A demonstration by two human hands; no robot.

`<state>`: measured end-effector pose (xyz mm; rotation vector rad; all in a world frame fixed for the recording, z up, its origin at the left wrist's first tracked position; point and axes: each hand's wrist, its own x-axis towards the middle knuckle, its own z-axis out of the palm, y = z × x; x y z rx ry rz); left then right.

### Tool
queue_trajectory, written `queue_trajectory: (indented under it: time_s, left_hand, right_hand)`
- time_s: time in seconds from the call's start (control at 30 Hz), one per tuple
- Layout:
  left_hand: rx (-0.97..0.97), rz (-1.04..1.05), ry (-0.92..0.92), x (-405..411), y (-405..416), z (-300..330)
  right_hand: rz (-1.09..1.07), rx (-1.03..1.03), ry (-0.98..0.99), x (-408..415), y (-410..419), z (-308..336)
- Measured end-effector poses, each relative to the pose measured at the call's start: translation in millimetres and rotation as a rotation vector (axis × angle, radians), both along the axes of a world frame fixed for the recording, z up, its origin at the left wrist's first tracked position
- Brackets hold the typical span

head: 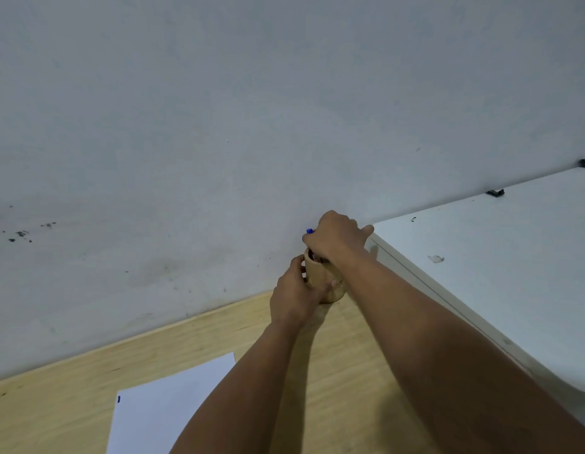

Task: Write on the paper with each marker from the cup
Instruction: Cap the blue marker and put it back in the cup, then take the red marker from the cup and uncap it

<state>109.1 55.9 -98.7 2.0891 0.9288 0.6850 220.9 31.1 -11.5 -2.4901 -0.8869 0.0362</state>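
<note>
The wooden cup (327, 278) is stood at the far edge of the wooden table (356, 348), against the wall (251, 126), and is gripped from the left side by the left hand (296, 298), fingers wrapped round it. Above its mouth the right hand (337, 239) is curled, arm outstretched, fingers closed on a blue-tipped marker (309, 231). The paper (160, 411), bearing a small blue mark (119, 399), is laid nearer, well apart from the cup.

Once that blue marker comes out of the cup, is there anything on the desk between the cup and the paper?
Nothing visible. The right hand grips the blue marker over the cup, which the left hand steadies. Bare wooden desk lies between the cup and the paper; only the person's own left forearm crosses that stretch.
</note>
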Motion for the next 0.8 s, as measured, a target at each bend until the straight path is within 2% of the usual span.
queue_trajectory:
  time_s: [0.17, 0.43, 0.67, 0.8]
  left_hand:
    - [0.002, 0.002, 0.020, 0, 0, 2]
    - [-0.014, -0.009, -0.004, 2, 1, 0]
    - [0.004, -0.016, 0.014, -11, 2, 12]
    - [0.026, 0.033, -0.017, -40, -3, 41]
  right_hand:
    - [0.030, 0.059, 0.011, 4, -4, -2]
    - [0.086, 0.025, 0.039, 5, -25, 5]
    - [0.088, 0.445, 0.007, 8, -43, 47]
    - [0.266, 0.764, 0.129, -15, -55, 75]
